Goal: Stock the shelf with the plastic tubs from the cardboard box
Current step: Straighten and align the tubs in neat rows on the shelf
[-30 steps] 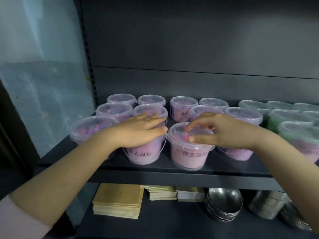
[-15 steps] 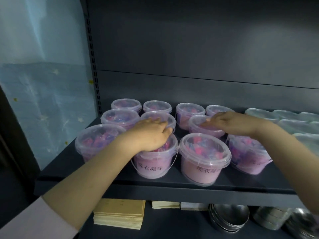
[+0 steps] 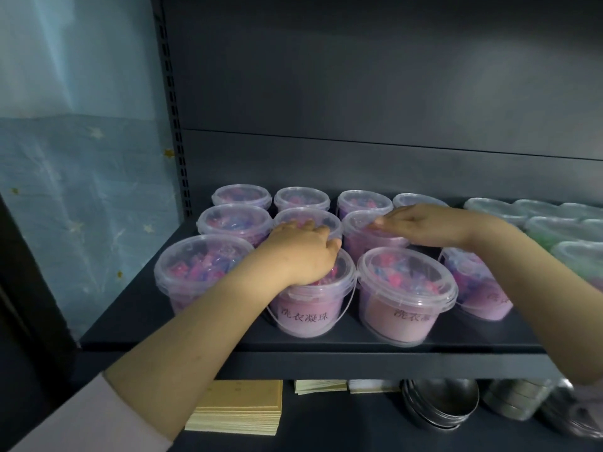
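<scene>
Visibly eleven pink tubs (image 3: 404, 288); left hand (image 3: 303, 252) grips one, right hand (image 3: 424, 226) touches another

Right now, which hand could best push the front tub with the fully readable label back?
Left, probably: the left hand cups that labelled front tub from above, while the right hand lies flat on a middle-row tub.

We see pink-purple tubs (image 3: 404, 308) on a dark grey shelf (image 3: 130, 324), green tubs (image 3: 554, 233) at its right edge, a star-patterned blue sheet (image 3: 81, 207).
</scene>
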`<act>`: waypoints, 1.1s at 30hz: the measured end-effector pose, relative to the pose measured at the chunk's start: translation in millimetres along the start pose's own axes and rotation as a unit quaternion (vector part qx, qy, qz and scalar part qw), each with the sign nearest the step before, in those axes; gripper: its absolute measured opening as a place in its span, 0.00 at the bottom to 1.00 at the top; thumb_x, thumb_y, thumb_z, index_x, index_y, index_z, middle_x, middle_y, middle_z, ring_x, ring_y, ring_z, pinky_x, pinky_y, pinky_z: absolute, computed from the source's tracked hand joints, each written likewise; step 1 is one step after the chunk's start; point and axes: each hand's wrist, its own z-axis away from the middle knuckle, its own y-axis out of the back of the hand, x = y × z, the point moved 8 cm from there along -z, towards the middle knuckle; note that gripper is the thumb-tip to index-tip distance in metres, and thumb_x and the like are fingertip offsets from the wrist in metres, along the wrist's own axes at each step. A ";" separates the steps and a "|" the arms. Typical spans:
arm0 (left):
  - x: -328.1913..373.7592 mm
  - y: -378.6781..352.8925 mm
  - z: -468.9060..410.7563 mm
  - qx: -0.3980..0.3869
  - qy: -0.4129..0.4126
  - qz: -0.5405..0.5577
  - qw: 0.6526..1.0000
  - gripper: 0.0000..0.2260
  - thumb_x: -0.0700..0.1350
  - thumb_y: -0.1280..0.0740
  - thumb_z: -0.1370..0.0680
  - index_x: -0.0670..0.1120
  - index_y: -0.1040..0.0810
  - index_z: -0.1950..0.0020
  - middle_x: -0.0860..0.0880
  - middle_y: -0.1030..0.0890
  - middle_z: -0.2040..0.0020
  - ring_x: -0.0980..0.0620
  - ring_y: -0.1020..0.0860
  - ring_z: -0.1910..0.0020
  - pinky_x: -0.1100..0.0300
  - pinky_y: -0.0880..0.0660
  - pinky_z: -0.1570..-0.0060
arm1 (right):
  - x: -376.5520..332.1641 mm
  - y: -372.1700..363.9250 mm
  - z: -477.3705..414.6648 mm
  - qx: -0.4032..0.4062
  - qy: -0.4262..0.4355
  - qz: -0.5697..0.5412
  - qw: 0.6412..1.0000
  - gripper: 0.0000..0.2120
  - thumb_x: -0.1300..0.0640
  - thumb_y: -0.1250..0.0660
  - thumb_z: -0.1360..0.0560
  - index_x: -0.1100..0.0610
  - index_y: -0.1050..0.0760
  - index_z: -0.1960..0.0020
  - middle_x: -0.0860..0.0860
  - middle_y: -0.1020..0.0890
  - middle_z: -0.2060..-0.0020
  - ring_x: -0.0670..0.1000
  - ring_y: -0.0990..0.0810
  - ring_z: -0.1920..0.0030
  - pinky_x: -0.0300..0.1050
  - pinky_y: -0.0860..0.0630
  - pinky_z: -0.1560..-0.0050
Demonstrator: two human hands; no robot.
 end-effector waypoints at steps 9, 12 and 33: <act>-4.5 1.4 -0.4 -0.001 0.004 -0.009 1.000 0.26 0.58 0.56 0.19 0.50 0.48 0.22 0.46 0.49 0.21 0.42 0.48 0.23 0.46 0.49 0.26 | -20.8 -13.4 81.6 -0.049 0.140 0.040 0.988 0.25 0.27 0.38 0.32 0.26 0.34 0.35 0.26 0.35 0.33 0.27 0.41 0.32 0.33 0.45 0.29; -2.1 -1.3 0.3 -0.007 0.002 -0.012 1.000 0.26 0.58 0.56 0.19 0.50 0.48 0.22 0.46 0.48 0.21 0.42 0.48 0.24 0.47 0.49 0.26 | -14.7 -25.7 79.2 -0.022 0.115 0.027 0.993 0.27 0.32 0.35 0.32 0.29 0.33 0.34 0.31 0.34 0.31 0.32 0.40 0.29 0.44 0.44 0.25; 94.5 46.7 30.6 0.088 -0.160 0.115 0.977 0.18 0.54 0.41 0.20 0.51 0.27 0.32 0.53 0.33 0.26 0.60 0.40 0.29 0.74 0.49 0.40 | 80.5 55.4 100.9 0.085 0.056 -0.012 0.995 0.20 0.32 0.33 0.38 0.33 0.21 0.47 0.35 0.22 0.42 0.32 0.25 0.44 0.38 0.29 0.38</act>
